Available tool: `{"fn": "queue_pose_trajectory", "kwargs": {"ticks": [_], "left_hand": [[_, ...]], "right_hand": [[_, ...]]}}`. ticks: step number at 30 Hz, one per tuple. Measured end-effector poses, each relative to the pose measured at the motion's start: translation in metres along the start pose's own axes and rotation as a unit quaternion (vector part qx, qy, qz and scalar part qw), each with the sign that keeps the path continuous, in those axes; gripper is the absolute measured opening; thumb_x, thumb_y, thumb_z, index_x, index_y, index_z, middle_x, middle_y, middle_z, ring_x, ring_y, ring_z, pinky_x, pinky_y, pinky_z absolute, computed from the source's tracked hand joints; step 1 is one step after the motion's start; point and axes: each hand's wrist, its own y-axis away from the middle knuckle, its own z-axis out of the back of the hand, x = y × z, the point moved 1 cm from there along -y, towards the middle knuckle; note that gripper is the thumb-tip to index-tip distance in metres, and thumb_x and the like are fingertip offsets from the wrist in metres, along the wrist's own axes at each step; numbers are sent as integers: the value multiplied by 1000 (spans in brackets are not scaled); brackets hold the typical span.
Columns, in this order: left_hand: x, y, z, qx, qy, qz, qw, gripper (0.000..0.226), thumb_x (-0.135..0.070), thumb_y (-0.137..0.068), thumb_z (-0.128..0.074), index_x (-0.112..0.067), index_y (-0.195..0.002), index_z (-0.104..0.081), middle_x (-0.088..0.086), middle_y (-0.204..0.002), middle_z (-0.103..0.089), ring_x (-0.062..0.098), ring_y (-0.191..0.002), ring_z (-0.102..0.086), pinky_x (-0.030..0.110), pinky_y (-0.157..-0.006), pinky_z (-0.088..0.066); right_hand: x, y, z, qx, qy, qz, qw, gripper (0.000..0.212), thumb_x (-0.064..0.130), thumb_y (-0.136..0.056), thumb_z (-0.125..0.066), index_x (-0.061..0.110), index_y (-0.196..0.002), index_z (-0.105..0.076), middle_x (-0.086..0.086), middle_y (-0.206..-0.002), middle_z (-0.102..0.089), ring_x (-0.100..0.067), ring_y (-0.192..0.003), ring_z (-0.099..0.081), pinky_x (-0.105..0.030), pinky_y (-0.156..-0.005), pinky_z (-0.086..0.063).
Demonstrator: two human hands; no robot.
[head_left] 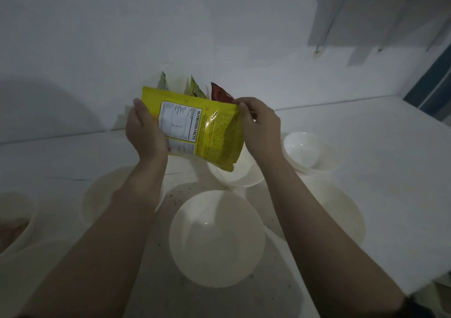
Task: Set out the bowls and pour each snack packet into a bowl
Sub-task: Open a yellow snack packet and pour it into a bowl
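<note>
A yellow snack packet [210, 132] with a nutrition label is held sideways in the air above the white counter. My left hand [144, 132] grips its left end, and my right hand [258, 127] pinches its right edge near the top corner. Below it sit several white bowls: a large one [217, 239] in front, one [234, 176] partly hidden under the packet, one [310, 152] to the right and one [97, 195] behind my left forearm. More packets stand against the wall behind: a pale green one [163, 81], a green one [196, 88] and a dark red one [219, 93].
A bowl [14, 217] with pale contents shows at the far left edge. Another bowl [341, 210] lies beside my right forearm. The counter's front right edge [429, 281] drops off. A shelf bracket [380, 13] hangs on the wall at the upper right.
</note>
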Motion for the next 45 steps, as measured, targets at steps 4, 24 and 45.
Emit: {"fn": "queue_pose_trajectory", "kwargs": {"ticks": [4,24,45], "left_hand": [[5,5,-7,3,-10,-7,1000,43,-38,-103,-33,-25,-63,-41,-10,-64,-48,4,-60,-45,17,-60,-36],[2,3,-8,21,-2,-77,997,43,-33,-103,-39,-26,-61,-33,-7,-56,-37,2,-51,-38,25,-57,-31],[-16,2,-8,64,6,-95,993,44,-37,-103,-38,-25,-61,-33,-8,-58,-35,5,-54,-32,30,-59,-31]], "right_hand": [[-16,4,-7,-33,11,-5,999,19,13,-98,-51,14,-107,-68,12,-93,-66,-4,-83,-57,-4,-72,-39],[-28,-8,-3,35,110,-1,993,23,6,-96,-50,8,-101,-73,1,-88,-67,-11,-80,-54,2,-65,-33],[-24,-12,7,45,118,29,992,22,4,-95,-53,6,-103,-73,-5,-93,-72,-11,-79,-54,4,-65,-32]]}}
